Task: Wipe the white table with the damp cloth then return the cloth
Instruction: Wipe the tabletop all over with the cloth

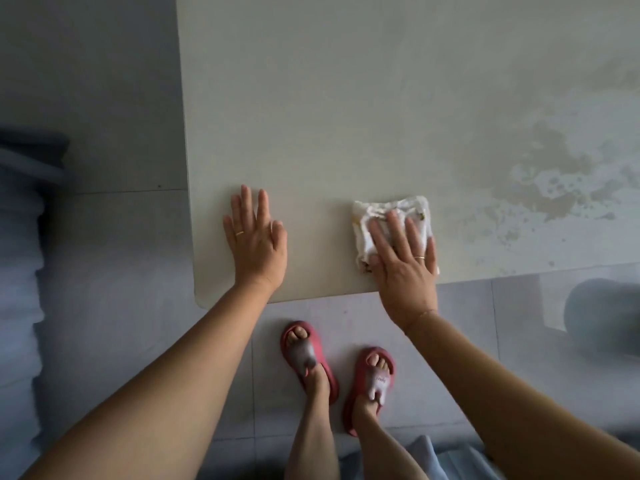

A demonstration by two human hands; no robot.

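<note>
R hand (403,261) lies flat, fingers straight, pressing the folded white cloth (398,205) on the tabletop (329,116), close to the near edge. L hand (256,240) is spread flat on bare tabletop, holding nothing. Wet smears (540,181) show only on the right side. Risks: no grip on the cloth, so a pull twd the body could push it off the edge onto the tiled floor (221,341), or it bunches under the palm. Left part looks dry and may get skipped. L palm could re-mark the wiped area
</note>
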